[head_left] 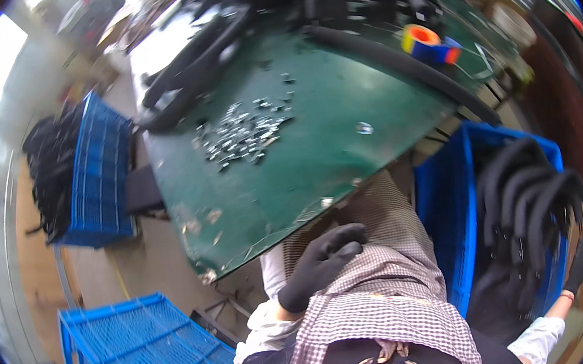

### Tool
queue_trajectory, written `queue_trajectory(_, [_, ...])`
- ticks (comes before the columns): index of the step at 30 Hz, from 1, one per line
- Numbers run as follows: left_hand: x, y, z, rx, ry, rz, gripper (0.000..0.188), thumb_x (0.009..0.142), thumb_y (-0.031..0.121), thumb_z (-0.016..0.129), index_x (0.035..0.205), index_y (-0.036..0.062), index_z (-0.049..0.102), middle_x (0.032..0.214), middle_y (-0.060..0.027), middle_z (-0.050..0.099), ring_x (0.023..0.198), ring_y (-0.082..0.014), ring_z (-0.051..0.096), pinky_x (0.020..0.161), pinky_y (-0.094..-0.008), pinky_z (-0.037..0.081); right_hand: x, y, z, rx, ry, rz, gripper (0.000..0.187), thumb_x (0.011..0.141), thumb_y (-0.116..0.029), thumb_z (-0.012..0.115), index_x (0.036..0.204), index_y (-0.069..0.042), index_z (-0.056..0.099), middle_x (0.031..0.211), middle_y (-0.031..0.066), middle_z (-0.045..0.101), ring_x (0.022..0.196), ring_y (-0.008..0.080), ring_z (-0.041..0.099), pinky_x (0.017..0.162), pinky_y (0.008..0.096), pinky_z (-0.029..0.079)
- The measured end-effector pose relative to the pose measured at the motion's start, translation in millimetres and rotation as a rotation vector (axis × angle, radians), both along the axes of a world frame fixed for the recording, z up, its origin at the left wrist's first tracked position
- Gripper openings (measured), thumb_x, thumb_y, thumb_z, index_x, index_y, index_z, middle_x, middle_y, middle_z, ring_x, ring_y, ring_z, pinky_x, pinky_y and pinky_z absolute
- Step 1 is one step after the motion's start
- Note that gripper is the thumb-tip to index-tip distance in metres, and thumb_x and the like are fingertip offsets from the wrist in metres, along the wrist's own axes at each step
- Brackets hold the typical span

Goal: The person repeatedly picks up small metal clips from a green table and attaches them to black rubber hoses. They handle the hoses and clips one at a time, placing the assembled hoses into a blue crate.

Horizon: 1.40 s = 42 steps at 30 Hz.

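Observation:
My left hand (323,262), in a black glove, hovers over the checked apron (377,317) on my lap, just off the table's near edge. Nothing shows in it, and its fingers are loosely bent with the thumb apart. Far to the right, my right hand (578,267), also black-gloved, reaches to the outer side of a blue crate (448,210). Curved black foam tubes (525,189) fill that crate, and the hand is close below their ends. Its fingers are small and blurred, so whether they grip a tube is unclear.
On the green table (287,208) lie a pile of small metal clips (245,133), long black tubes (378,58) and tape rolls (423,36). A blue crate of black pieces (91,177) stands at the left. Another blue crate (145,353) sits tilted at lower left.

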<state>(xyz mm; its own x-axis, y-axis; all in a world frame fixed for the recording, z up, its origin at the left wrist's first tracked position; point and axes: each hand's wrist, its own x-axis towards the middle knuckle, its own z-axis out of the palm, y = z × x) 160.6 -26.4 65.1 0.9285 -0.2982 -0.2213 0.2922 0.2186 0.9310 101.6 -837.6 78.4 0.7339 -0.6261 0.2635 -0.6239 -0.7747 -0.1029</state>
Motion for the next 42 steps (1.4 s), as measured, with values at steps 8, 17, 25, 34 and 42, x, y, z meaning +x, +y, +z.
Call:
queue_trajectory(8, [-38.8,41.4,-23.6,-0.064,-0.024,0.294,0.039,0.096,0.013,0.058,0.131,-0.0018,0.051,0.119,-0.0078,0.060,0.109,-0.0139,0.055,0.096,-0.0293,0.042,261.3,450.3,6.8,-0.011,-0.329,1.237,0.019,0.089,-0.021,0.064,0.097,-0.004,0.066,0.091,0.0135,0.067,0.088,0.0320,0.064,0.080,0.0403,0.049])
queue_trajectory(17, [-42.0,93.6,-30.3,0.112,-0.075,0.617,0.038,0.091,0.010,0.063,0.126,-0.0029,0.055,0.113,-0.0100,0.065,0.105,-0.0159,0.060,0.092,-0.0311,0.046,370.0,753.1,-44.1,0.303,-0.157,1.531,0.019,0.087,-0.024,0.056,0.098,-0.012,0.066,0.097,0.0126,0.063,0.083,0.0346,0.063,0.070,0.0446,0.051])
queue_trajectory(25, [30.7,167.2,18.9,0.801,-0.256,0.521,0.039,0.087,0.010,0.068,0.122,-0.0018,0.058,0.109,-0.0134,0.068,0.099,-0.0200,0.065,0.090,-0.0329,0.049,440.7,821.2,-95.6,0.239,-0.034,1.354,0.018,0.086,-0.022,0.057,0.101,-0.012,0.060,0.103,0.0110,0.057,0.081,0.0358,0.065,0.067,0.0479,0.053])
queue_trajectory(34, [262.4,304.7,3.2,1.611,-0.617,0.721,0.049,0.083,0.019,0.068,0.125,0.0009,0.051,0.112,-0.0221,0.060,0.104,-0.0396,0.057,0.091,-0.0471,0.044,434.1,816.5,-89.9,0.353,-0.129,1.428,0.022,0.087,-0.023,0.058,0.106,-0.012,0.058,0.103,0.0122,0.058,0.076,0.0358,0.064,0.062,0.0459,0.051])
queue_trajectory(42, [383.1,367.4,2.1,1.848,-0.350,0.587,0.073,0.080,0.044,0.064,0.138,0.0041,0.044,0.127,-0.0234,0.054,0.121,-0.0408,0.049,0.106,-0.0537,0.030,436.8,811.1,-75.5,0.406,-0.005,1.536,0.026,0.083,-0.022,0.062,0.108,-0.017,0.061,0.101,0.0105,0.058,0.078,0.0326,0.065,0.065,0.0442,0.052])
